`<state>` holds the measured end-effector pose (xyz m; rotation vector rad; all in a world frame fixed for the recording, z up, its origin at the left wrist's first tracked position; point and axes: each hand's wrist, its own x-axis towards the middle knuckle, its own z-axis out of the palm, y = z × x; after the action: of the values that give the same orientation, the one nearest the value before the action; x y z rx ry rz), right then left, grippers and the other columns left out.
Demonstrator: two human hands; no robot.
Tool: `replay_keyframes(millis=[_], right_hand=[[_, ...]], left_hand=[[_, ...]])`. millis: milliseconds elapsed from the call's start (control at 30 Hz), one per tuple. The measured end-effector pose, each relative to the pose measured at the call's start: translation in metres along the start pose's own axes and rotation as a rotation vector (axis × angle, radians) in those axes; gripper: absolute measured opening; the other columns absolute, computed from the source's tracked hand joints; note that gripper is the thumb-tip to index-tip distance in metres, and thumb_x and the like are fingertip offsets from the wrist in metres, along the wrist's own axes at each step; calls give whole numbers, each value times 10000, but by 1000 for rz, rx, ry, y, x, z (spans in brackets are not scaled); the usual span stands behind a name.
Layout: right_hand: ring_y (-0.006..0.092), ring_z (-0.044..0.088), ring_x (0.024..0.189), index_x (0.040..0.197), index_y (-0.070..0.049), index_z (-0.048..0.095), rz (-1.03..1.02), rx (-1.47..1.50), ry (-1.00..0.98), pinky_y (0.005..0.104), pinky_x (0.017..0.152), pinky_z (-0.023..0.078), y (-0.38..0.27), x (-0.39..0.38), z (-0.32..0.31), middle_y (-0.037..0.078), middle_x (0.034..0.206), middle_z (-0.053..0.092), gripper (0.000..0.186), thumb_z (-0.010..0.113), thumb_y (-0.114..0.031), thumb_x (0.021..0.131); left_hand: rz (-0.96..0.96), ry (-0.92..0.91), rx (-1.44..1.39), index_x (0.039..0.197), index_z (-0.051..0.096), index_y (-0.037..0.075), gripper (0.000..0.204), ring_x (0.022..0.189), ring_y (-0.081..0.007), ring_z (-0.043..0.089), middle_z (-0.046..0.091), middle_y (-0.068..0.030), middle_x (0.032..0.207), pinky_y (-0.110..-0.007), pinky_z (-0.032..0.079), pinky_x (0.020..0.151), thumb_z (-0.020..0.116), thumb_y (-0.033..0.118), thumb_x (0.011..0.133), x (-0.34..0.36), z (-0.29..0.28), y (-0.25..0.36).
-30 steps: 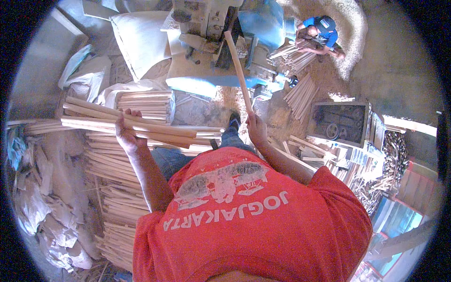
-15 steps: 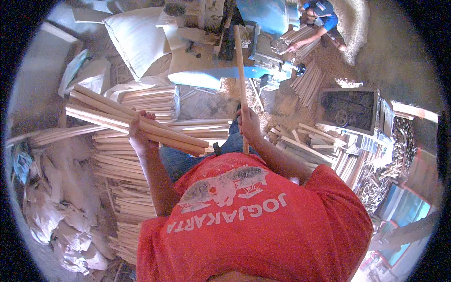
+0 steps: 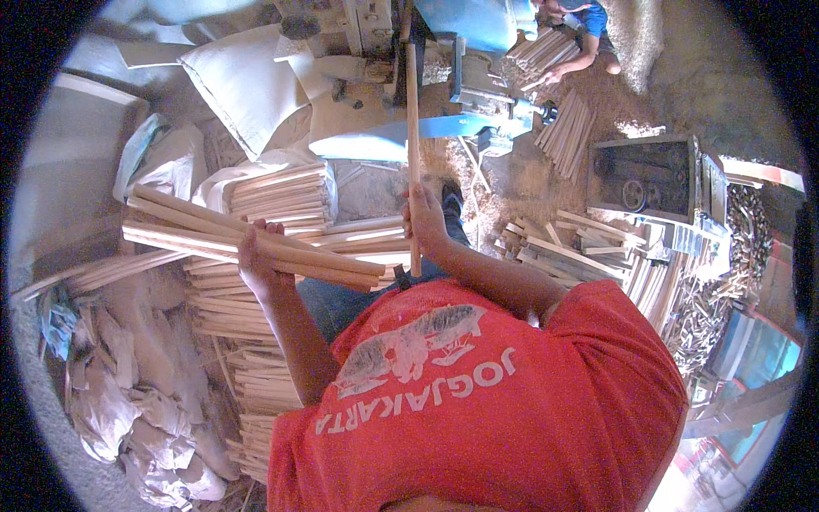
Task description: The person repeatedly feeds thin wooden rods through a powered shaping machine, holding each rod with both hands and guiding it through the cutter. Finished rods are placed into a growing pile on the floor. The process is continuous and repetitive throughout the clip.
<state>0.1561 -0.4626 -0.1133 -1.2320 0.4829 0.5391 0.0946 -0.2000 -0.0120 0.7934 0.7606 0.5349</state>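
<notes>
**The left hand (image 3: 263,263) cradles the bundle of sticks (image 3: 192,235) while the right hand (image 3: 428,225) aims a single stick (image 3: 414,119) forward**

We see the bundle lying crosswise through the left hand, its fingers wrapped round the wood near mid-length. Holding it there, we judge, lets the two ends balance, so one hand is enough. The sticks lie close together at the right end, above the jeans (image 3: 328,305), and splay a little toward the left.

The right hand curls its fingers firmly round the single stick toward its near end, which leaves most of the length pointing away from the body, toward the machine (image 3: 371,139). Looking from above, we cannot tell whether the far tip touches the machine or only overlaps it in our view.

Below the left hand we have a large stack (image 3: 226,299), its pieces laid roughly parallel, and just beyond it a smaller stack (image 3: 280,198) lined up much alike. That order probably keeps pieces within easy reach on the bundle's side.

Past the machine's right side, a co-worker (image 3: 587,47) stretches an arm to a pile of sticks (image 3: 542,51); nearer us, a fanned group (image 3: 566,136) lies on the floor.
</notes>
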Motion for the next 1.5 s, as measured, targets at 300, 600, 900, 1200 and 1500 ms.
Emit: replay_keyframes(millis=[300, 600, 900, 1200, 1500], right_hand=[[87, 441, 415, 1098, -77, 518, -24, 26, -70, 247, 367, 372, 2, 7, 0, 2, 620, 475, 437, 421, -501, 1047], [101, 455, 435, 1122, -74, 524, -67, -27, -28, 259, 380, 406, 4, 15, 3, 5, 645, 482, 449, 407, -501, 1047], [120, 463, 437, 1106, -69, 526, -38, 3, 0, 277, 381, 416, 3, 16, 7, 17, 652, 491, 458, 405, -506, 1043], [109, 461, 437, 1114, -66, 535, -41, -64, 11, 272, 379, 405, -5, 13, 7, 13, 654, 496, 453, 404, -494, 1048], [104, 462, 438, 1098, -67, 532, -76, -87, -22, 266, 384, 403, -12, 28, 7, 13, 679, 502, 461, 409, -508, 1043]], left_hand=[[25, -22, -32, 1349, 433, 22, 537, 931, -266, 596, 577, -141, 1040, -428, 510, 927, 640, 183, 881, -7, -13, 4], [55, -97, -136, 1300, 464, 25, 471, 915, -257, 582, 575, -143, 1027, -443, 489, 931, 636, 172, 887, -9, -26, 7], [27, -15, -122, 1289, 488, 44, 440, 920, -261, 584, 572, -129, 1033, -444, 490, 927, 645, 198, 908, -7, -23, 12], [39, -40, -119, 1305, 480, 44, 479, 948, -270, 593, 580, -135, 1061, -440, 501, 914, 665, 194, 889, -9, -19, 10], [27, -97, -134, 1296, 481, 37, 486, 954, -256, 600, 577, -128, 1040, -444, 500, 947, 668, 209, 881, -5, -20, 9]])
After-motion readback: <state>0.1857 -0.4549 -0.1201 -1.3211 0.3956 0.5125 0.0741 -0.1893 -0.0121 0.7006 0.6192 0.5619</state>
